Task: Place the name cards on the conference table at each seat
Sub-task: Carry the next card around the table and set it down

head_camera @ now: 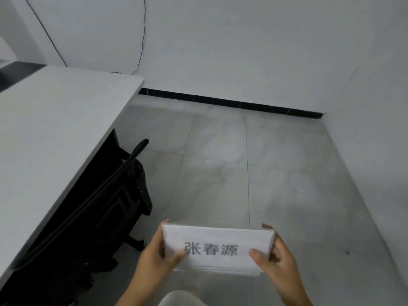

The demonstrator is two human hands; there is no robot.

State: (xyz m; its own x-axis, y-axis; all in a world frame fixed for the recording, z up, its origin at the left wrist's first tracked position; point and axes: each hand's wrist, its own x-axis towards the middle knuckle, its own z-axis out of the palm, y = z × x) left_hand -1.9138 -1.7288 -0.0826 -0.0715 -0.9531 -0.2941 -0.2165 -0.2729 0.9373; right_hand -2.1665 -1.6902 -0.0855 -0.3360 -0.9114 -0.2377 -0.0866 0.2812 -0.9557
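Observation:
A stack of white name cards (217,238) is held low in the middle of the view, above the floor; the top card bears three dark printed characters. My left hand (154,257) grips the stack's left edge, thumb on top. My right hand (277,259) grips the right edge, thumb on the card face. The white conference table (50,133) runs along the left side, apart from the cards. No card is seen on the visible part of the table.
A black office chair (114,202) is pushed under the table's right edge, just left of my hands. Grey floor tiles (254,164) stretch ahead to a white wall with a black skirting strip (231,102). A thin black cable (143,34) hangs down the wall.

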